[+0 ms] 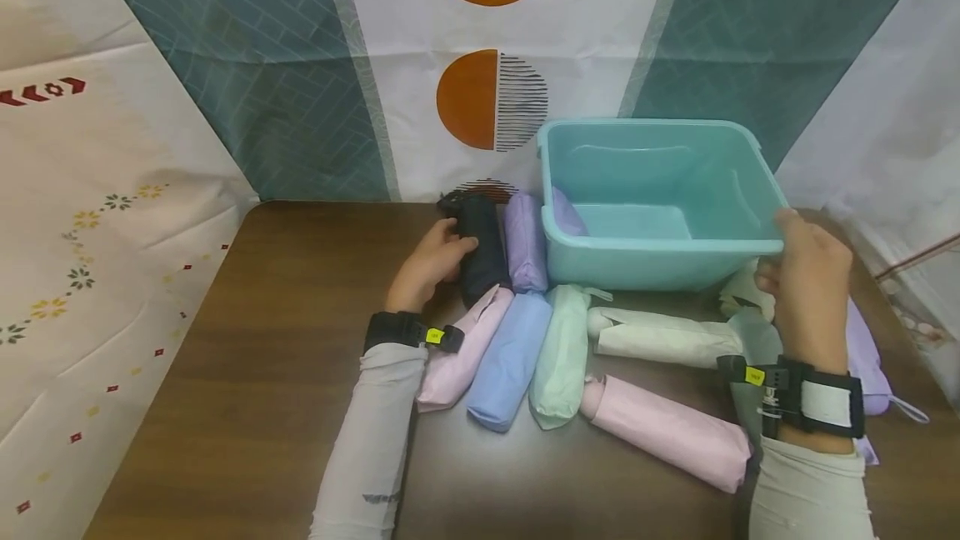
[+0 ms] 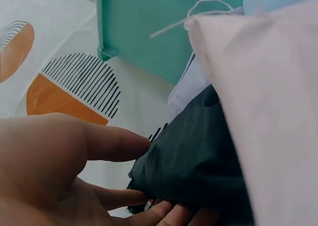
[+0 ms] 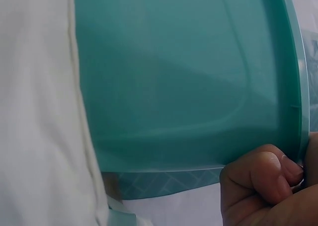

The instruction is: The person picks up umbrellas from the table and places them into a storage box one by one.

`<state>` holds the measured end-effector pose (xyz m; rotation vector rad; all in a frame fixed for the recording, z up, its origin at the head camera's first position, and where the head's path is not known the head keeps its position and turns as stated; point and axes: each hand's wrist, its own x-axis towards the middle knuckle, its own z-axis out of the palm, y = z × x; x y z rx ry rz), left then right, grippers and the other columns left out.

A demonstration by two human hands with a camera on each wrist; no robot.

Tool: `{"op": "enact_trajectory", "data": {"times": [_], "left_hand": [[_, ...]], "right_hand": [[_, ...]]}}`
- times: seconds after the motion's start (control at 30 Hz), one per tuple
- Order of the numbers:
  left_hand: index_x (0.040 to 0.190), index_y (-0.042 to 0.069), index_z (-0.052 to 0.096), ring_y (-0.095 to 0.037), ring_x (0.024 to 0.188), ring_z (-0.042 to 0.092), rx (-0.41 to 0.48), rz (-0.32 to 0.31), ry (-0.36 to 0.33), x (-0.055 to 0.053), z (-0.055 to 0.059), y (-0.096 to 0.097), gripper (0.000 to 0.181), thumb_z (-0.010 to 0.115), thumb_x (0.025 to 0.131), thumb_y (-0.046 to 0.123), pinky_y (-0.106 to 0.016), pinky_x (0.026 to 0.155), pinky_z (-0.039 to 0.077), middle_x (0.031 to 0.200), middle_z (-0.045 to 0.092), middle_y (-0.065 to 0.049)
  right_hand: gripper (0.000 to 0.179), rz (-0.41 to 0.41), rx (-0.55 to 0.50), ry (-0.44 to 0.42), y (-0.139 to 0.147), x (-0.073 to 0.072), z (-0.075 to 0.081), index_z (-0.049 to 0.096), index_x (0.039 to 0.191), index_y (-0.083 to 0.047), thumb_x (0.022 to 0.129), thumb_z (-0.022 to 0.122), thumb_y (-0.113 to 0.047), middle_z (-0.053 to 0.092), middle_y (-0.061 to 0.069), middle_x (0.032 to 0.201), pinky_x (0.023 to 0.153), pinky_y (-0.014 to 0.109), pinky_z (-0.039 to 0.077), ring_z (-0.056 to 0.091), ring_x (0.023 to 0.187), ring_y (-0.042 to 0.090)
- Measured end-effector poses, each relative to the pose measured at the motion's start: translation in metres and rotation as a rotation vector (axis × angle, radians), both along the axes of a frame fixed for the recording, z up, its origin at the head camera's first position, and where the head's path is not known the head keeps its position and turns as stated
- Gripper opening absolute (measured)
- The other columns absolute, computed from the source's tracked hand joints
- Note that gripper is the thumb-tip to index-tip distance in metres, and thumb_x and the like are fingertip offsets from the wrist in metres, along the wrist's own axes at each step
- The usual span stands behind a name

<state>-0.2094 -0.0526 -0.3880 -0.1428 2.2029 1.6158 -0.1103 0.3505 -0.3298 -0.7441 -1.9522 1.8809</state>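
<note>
With thumb and fingers on either side, my left hand [image 1: 429, 263] holds a black folded umbrella [image 1: 482, 252] at the table's back edge. In the left wrist view the thumb presses the end of the black cloth, and the fingertips go partly out of sight beneath it. My right hand [image 1: 813, 294] grips the near right corner of a turquoise plastic bin [image 1: 660, 267]; its fingers curl over the rim in the right wrist view. Inside the bin, a lavender bundle [image 1: 567, 213] leans at the left wall. A purple folded umbrella [image 1: 525, 242] stands between the black one and the bin.
Pink [image 1: 465, 348], blue [image 1: 512, 361] and green [image 1: 561, 357] umbrellas lie side by side in front. Cream [image 1: 663, 338] and pale pink [image 1: 671, 432] ones lie right of them. Another lavender one [image 1: 862, 348] is beyond my right wrist. A patterned curtain [image 1: 300, 107] hangs behind the table.
</note>
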Motion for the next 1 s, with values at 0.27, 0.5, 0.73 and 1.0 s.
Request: {"op": "enact_trajectory", "data": {"times": [0.27, 0.5, 0.73, 1.0], "left_hand": [[0.155, 0.010, 0.015, -0.030, 0.130, 0.038, -0.075, -0.055, -0.013, 0.0018, 0.0015, 0.0002, 0.089, 0.067, 0.089, 0.038, -0.043, 0.100, 0.037, 0.153, 0.025, -0.013], [0.157, 0.015, 0.009, -0.033, 0.135, 0.029, -0.216, -0.114, -0.034, 0.0021, -0.0006, 0.0036, 0.105, 0.072, 0.080, 0.048, -0.052, 0.104, 0.030, 0.159, 0.009, -0.012], [0.157, 0.014, 0.010, -0.032, 0.137, 0.028, -0.228, -0.103, -0.029, 0.0030, -0.0002, -0.0017, 0.103, 0.073, 0.080, 0.043, -0.052, 0.104, 0.029, 0.159, 0.011, -0.013], [0.157, 0.013, 0.010, -0.031, 0.144, 0.015, -0.188, -0.114, -0.028, 0.0017, 0.0024, -0.0011, 0.101, 0.073, 0.081, 0.035, -0.048, 0.109, 0.022, 0.160, 0.006, -0.013]], "right_hand": [[0.041, -0.011, -0.056, 0.042, 0.0007, -0.0033, 0.0029, 0.058, 0.102, -0.003, 0.088, 0.068, -0.040, 0.047, 0.005, 0.074, 0.044, 0.025, 0.039, 0.047, 0.049, 0.014], [0.038, -0.016, -0.096, 0.068, 0.0000, -0.0014, -0.0006, 0.060, 0.103, -0.002, 0.088, 0.068, -0.037, 0.048, 0.006, 0.076, 0.044, 0.025, 0.041, 0.047, 0.051, 0.015], [0.041, -0.020, -0.068, 0.039, -0.0029, -0.0018, -0.0027, 0.060, 0.108, -0.005, 0.088, 0.068, -0.040, 0.049, 0.005, 0.079, 0.046, 0.024, 0.043, 0.049, 0.053, 0.014], [0.033, -0.014, -0.149, 0.107, -0.0037, 0.0001, -0.0011, 0.060, 0.102, -0.003, 0.089, 0.069, -0.032, 0.045, 0.005, 0.076, 0.043, 0.025, 0.038, 0.042, 0.048, 0.014]]}}
